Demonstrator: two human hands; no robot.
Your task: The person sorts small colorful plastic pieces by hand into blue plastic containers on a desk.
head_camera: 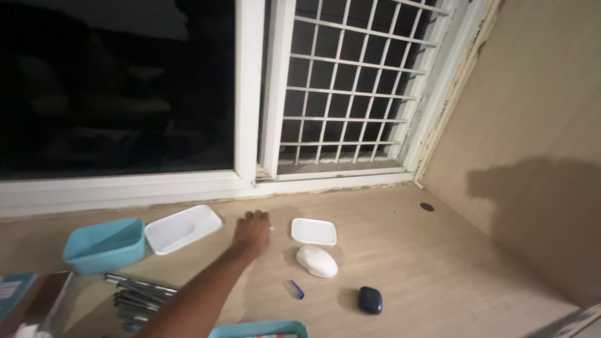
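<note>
While the left hand [252, 231], grip hidden, reaches between two white lids [183, 228], a turquoise box [104, 245] sits beside them.

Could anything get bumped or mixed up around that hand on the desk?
Maybe. The left hand reaches between the white lid and the small white tray, so its arm might sweep the loose pens below. The white mouse and blue pen cap lie near and could get nudged.
</note>
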